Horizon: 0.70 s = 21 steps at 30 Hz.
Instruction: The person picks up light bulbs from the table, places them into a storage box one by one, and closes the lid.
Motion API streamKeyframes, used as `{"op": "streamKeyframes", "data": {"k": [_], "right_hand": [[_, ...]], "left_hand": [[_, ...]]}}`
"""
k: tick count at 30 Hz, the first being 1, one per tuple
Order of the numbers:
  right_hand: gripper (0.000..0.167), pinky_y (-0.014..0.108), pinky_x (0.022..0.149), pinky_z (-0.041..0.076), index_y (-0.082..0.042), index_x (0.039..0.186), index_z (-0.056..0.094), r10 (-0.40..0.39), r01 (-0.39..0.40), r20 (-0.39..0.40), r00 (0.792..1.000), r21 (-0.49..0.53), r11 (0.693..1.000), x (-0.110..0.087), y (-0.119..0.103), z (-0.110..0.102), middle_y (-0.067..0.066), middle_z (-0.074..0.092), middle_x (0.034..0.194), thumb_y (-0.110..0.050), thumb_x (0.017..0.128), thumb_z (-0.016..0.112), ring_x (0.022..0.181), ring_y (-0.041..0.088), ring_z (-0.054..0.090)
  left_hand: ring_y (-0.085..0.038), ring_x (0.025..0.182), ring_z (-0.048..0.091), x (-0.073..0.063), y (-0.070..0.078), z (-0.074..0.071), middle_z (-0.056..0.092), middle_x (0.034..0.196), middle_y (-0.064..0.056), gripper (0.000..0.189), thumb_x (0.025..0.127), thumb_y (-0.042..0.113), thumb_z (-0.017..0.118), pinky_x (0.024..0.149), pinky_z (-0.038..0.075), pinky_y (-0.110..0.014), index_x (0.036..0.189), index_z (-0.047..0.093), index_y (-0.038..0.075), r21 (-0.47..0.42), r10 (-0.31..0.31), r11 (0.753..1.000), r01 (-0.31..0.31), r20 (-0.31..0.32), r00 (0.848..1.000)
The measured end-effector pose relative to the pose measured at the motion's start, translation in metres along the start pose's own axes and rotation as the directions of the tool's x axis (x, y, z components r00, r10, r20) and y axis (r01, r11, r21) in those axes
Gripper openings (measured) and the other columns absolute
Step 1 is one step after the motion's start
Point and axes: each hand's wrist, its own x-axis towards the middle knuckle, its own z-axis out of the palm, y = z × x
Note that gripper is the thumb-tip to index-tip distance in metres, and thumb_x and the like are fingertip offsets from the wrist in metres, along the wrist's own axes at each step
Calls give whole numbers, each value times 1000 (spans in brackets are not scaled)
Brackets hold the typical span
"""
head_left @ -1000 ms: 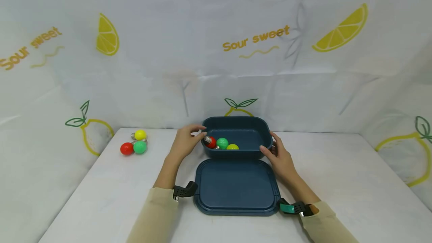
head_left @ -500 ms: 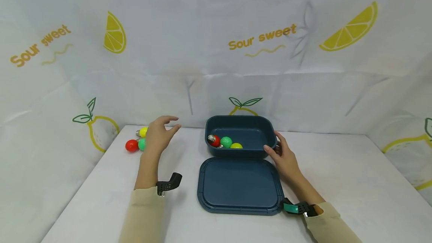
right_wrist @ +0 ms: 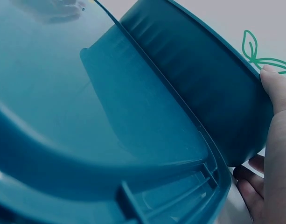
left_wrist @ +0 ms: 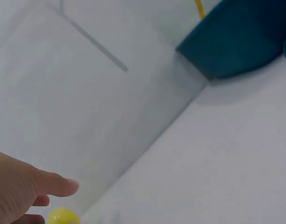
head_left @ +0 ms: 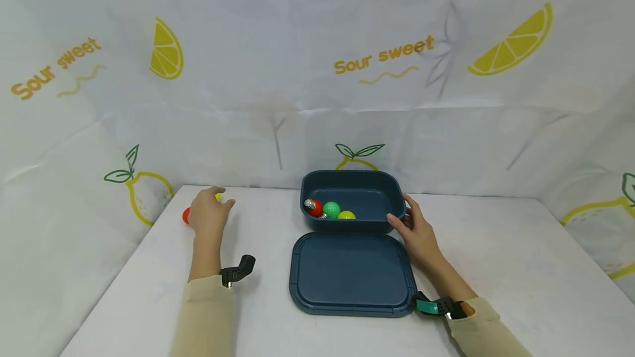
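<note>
"White fabric backdrop (head_left: 223, 142) printed with yellow lemons, behind a white tabletop (head_left: 501, 258): that's my feed."

"Where do the loose pieces lie against the hands?"

"I see part of a glossy yellow ball (head_left: 219, 197) at 1 o'clock of the left hand (head_left: 207, 212), and part of a glossy red ball (head_left: 186, 215) at its 9 o'clock. Well off at its 3 o'clock stands a deep, dark-blue, round-cornered tub (head_left: 372, 200); the right hand (head_left: 416, 233) is at the tub's 4 o'clock."

"Inside it?"

"Toward 8 o'clock, a red bulb (head_left: 316, 210) with a silvery base, a green dimpled ball (head_left: 331, 209) and a small yellow dome (head_left: 346, 215)."

"Edges and room?"

"Left hand is near the table's far-left corner. White tabletop stretches between it and the tub. A flat dark-blue lid (head_left: 353, 274) lies just beside the tub, at 6 o'clock."

"And the grips?"

"Left: thumb and forefinger spread apart; I can't tell whether the hidden fingertips touch anything. Right: thumb on the tub's rim, fingers at its outer wall, clamped on that end."
</note>
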Motion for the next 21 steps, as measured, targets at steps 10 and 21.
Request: {"op": "streamKeyframes", "data": {"k": [10, 21], "right_hand": [[76, 62, 109, 45, -23, 163, 16, -2, 2, -7, 1000, 5, 1000, 0, 1, 1, 32, 45, 151, -45, 102, 56, 131, 48, 56], [74, 62, 109, 45, -21, 163, 17, -9, 9, -13, 1000, -2, 1000, -2, -2, 0, 32, 46, 151, -43, 102, 55, 131, 48, 56]], "left_hand": [[-47, 125, 55, 4, -18, 28, 56, 142, -26, 46, 93, 11, 68, 105, 50, -57, 138, 60, 4, -141, -24, 989, 38, 96, 995], [-45, 128, 54, 7, -28, 41, 57, 142, -25, 45, 93, 13, 67, 112, 45, -58, 136, 61, 4, -213, 38, 977, -8, 136, 990]]}}
